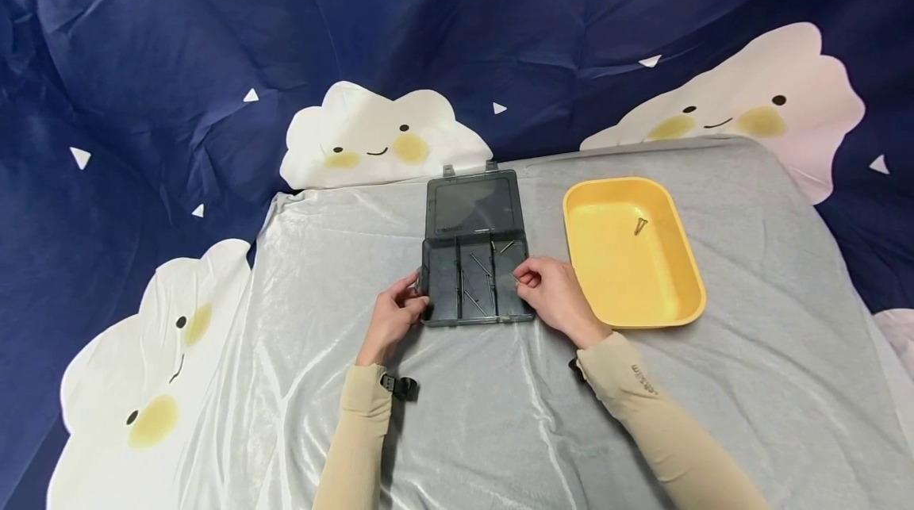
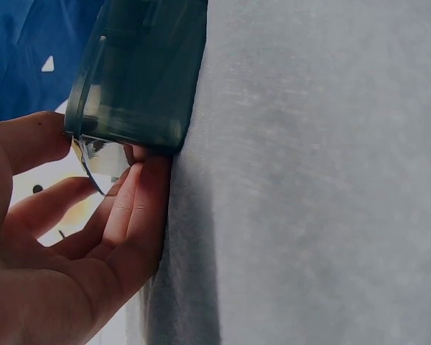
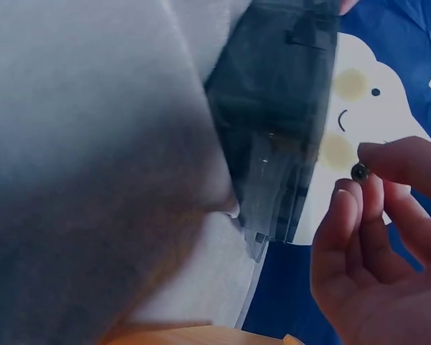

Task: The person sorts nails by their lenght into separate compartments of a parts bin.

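Right hand (image 1: 553, 292) pinches a screw (image 3: 360, 172) at the edge of an open box (image 1: 440, 280)

The small screw sits between the thumb and fingers of the right hand, seen end-on in the right wrist view, by the right side of the dark, see-through box. The left hand (image 1: 400, 308) grips the box's left side, thumb at the upper edge and the other fingers lower down. The lid (image 1: 474, 202) lies folded back, away from the person. Several long screws (image 1: 480, 264) lie at different angles in the middle compartment; more metal pieces (image 1: 507, 247) rest at the far end of the right one. To the right, near the box, a yellow tray (image 1: 621, 280) holds a few screws (image 1: 639, 226) toward its far right side. Grey cloth (image 1: 485, 415) covers the tabletop.
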The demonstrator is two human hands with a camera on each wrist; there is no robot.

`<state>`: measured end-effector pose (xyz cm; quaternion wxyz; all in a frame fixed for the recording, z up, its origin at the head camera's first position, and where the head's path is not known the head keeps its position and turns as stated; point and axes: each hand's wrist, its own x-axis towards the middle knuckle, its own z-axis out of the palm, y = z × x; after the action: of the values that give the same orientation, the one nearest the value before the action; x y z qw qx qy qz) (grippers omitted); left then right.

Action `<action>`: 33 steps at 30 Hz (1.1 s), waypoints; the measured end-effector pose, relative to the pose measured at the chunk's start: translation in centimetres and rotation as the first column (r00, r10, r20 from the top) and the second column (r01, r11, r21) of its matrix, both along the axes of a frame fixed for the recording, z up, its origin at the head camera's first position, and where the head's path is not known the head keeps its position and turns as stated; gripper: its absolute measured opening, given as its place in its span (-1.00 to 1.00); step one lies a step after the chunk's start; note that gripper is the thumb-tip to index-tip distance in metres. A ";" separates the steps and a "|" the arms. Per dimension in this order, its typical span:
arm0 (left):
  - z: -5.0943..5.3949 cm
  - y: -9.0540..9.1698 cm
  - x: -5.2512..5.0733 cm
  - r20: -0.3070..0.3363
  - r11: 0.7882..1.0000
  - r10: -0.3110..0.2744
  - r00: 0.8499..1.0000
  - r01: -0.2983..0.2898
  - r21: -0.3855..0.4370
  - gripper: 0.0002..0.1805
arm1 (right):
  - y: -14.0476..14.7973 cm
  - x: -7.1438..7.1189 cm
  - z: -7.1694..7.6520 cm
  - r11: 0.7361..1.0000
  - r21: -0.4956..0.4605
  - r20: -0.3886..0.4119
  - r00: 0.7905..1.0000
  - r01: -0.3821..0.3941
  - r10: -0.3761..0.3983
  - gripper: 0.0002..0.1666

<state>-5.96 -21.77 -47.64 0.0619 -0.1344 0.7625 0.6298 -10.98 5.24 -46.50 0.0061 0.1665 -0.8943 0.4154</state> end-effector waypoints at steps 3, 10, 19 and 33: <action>-0.7 -0.2 -0.2 0.007 1.000 0.003 1.000 -0.003 0.007 -0.35 | -0.1 0.1 -0.2 0.999 0.045 0.001 1.000 -0.026 0.026 -0.86; -3.4 -0.8 -0.9 -0.009 0.999 0.033 0.999 -0.033 0.018 -0.34 | -0.4 0.4 -0.4 0.996 0.077 -0.002 0.999 -0.048 0.048 -0.88; -3.3 -0.7 -0.7 -0.025 0.999 0.044 0.999 -0.045 -0.020 -0.36 | -0.1 0.3 0.3 0.998 0.055 0.019 0.999 -0.031 0.030 -0.81; -3.2 -0.6 -0.7 -0.019 0.999 0.044 0.999 -0.044 -0.014 -0.36 | 1.8 -0.1 2.8 0.999 0.021 -0.081 0.996 0.039 -0.037 -0.84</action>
<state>-6.61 -22.35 -50.80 0.0400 -0.1459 0.7645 0.6266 -11.06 7.00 -43.70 0.0482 0.1664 -0.9010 0.3978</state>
